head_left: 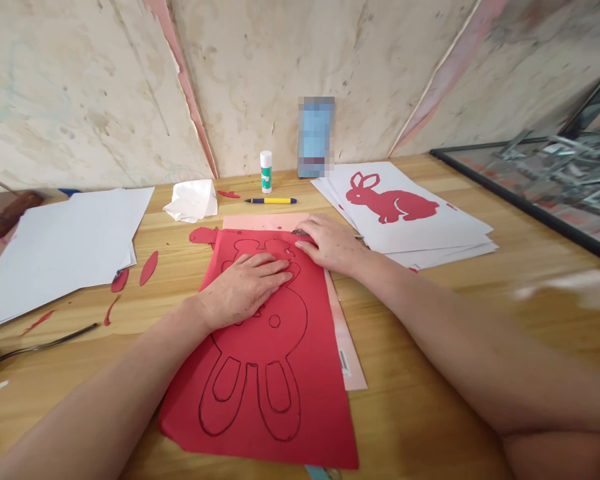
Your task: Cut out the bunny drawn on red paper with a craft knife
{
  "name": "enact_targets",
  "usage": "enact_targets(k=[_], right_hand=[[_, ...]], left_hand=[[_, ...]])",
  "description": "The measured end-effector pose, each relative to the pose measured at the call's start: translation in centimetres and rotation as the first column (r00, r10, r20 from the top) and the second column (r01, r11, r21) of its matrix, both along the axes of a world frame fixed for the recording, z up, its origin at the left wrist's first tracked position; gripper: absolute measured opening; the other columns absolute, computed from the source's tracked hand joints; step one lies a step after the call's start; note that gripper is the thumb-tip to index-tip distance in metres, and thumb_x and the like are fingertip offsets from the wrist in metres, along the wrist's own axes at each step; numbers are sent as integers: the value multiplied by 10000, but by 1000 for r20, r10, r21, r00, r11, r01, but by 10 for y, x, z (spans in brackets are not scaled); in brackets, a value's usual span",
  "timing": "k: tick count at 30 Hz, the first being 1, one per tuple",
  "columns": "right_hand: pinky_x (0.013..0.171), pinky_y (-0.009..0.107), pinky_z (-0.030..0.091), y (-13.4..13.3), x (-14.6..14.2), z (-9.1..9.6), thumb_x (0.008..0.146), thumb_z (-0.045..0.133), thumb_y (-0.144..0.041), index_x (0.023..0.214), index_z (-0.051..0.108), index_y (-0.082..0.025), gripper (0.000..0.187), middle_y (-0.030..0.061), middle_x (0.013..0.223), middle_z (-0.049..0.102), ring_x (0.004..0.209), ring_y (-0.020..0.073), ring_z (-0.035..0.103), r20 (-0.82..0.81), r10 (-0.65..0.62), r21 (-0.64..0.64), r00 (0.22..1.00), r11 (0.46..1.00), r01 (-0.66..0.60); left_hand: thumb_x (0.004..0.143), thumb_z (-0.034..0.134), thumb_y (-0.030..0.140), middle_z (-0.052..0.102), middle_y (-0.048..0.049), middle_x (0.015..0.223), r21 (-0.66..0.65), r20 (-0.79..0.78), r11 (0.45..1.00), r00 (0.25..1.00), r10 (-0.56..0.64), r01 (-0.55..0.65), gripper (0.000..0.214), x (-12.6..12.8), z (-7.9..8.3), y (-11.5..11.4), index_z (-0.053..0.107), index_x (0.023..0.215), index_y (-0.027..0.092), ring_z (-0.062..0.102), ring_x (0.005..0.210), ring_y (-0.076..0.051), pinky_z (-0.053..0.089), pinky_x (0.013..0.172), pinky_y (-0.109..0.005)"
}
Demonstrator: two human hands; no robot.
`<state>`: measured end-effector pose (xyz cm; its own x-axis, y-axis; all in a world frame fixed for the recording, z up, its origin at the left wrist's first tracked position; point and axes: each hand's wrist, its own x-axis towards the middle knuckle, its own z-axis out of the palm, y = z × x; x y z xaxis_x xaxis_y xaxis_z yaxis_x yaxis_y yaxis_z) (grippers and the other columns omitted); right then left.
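**Two hands on a red sheet with a pencilled rabbit**

The left hand (pixel 247 283) lies flat, fingers straight and slightly spread, palm pressing down on the upper middle of the red sheet (pixel 280 400). The right hand (pixel 330 243) rests at the sheet's far right corner, fingers bent and held together. A small dark tip (pixel 300 232) shows under the fingertips, but whether they grip it cannot be told.

The red sheet lies in the middle of a wooden table (pixel 430 320), directly before the person, with a rabbit outline drawn on it, ears pointing toward the viewer. A pink sheet (pixel 347 353) sticks out from under its right edge.

Right of the red sheet is a stack of white paper (pixel 455 233) topped by a red rabbit cut-out (pixel 390 203). Beyond the sheet lie a pen (pixel 271 200), a glue stick (pixel 265 171) and crumpled tissue (pixel 193 200). Left of it are red scraps (pixel 149 267) and more white paper (pixel 60 247). A stained pale wall (pixel 105 80) rises behind.
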<state>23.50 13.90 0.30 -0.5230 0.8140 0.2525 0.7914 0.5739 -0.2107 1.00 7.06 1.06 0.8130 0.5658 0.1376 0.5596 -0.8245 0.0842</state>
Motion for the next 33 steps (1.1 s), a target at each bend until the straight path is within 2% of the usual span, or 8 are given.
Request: enact_targets(k=[8,13,17,24,27,29,31,33], right_hand=[[673,310,392,-11,-8,22,869,454,-314,1048,587,-167,267,117,1037,670,915,242,605,204,-199,-185,959,954,237],[569,287,345,-17,-9,39,791,508,-279,913,654,-153,229,130,928,687,818,237,615,298,-174,-295,939,919,263],[526,280,321,-21,-6,46,763,520,-301,818,674,-142,228,119,801,680,706,210,601,323,-113,-383,940,893,239],[501,265,315,-31,-4,46,767,521,-372,739,636,-170,234,33,623,619,539,145,536,294,106,-599,950,795,97],[503,273,305,-35,-2,53,764,533,-506,689,582,-180,338,42,649,597,574,159,521,333,164,-546,928,836,48],[520,270,311,-38,1,60,765,524,-570,733,559,-187,386,50,740,610,636,167,528,317,120,-493,941,869,55],[553,262,332,-41,2,66,823,461,-569,846,538,-193,385,51,840,618,692,165,534,254,60,-487,965,870,74],[587,256,346,-43,1,68,906,367,-468,894,515,-196,310,46,864,613,713,154,532,184,111,-541,977,841,7]], left_hand=[[972,339,199,517,-71,1353,41,-116,999,993,2,2,363,-1,13,-1,531,1279,178,452,1228,-248,376,1007,-422],[936,392,167,554,-61,1309,0,-256,999,966,34,-35,347,0,31,-3,566,1232,212,493,1197,-245,391,971,-402],[908,459,212,549,-68,1311,8,-288,997,954,78,-80,339,-8,36,-11,562,1231,210,483,1210,-256,375,994,-416],[945,396,236,528,-91,1343,43,-199,975,955,222,-218,377,-12,22,-30,516,1291,144,487,1216,-259,404,1014,-426],[955,370,217,541,-80,1331,22,-101,983,978,185,-184,372,-10,12,-34,526,1284,144,492,1214,-242,410,1026,-408],[964,354,214,548,-77,1324,17,-19,984,984,178,-178,364,-11,5,-35,542,1269,146,490,1211,-238,414,1026,-407],[971,344,210,543,-77,1328,25,53,984,983,176,-178,362,-13,-1,-36,545,1265,145,476,1214,-236,413,1024,-406],[973,333,198,532,-78,1339,37,86,986,983,161,-164,366,-15,-5,-37,534,1275,148,460,1218,-235,412,1013,-409]])
